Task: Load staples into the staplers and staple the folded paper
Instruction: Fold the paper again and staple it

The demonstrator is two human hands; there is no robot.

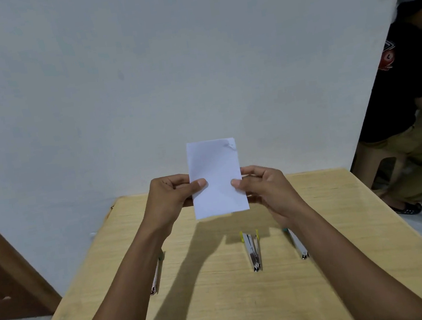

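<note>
Our two bare forearms rise from the bottom edge, at about 7 and 5 o'clock, and converge toward the middle of the view. Beneath them the wooden table (225, 307) spreads wide, with bare room along its near half and between the arms. Its left edge runs diagonally up toward 10 o'clock; its right edge falls away toward 4 o'clock, where tiled floor shows beyond.

We count three staplers lying flat on the table, all pointing roughly toward us. The middle stapler (253, 251) sits in the open just right of centre, yellow at its far end. The left stapler (157, 274) is half hidden by our left forearm, and the right stapler (298, 245) is partly covered by our right forearm. All three lie well apart from one another.

Above them, clear of the table, we hold one folded paper (216, 178) upright at centre. Our left hand (172, 195) pinches its left edge, thumb across the front and fingers curled behind. Our right hand (265, 187) pinches the right edge the same way. A small crease or mark shows near the paper's top right corner.

Behind the table stands a plain pale wall (165, 71). At 3 o'clock a seated person (411, 104) in a dark shirt faces away.
</note>
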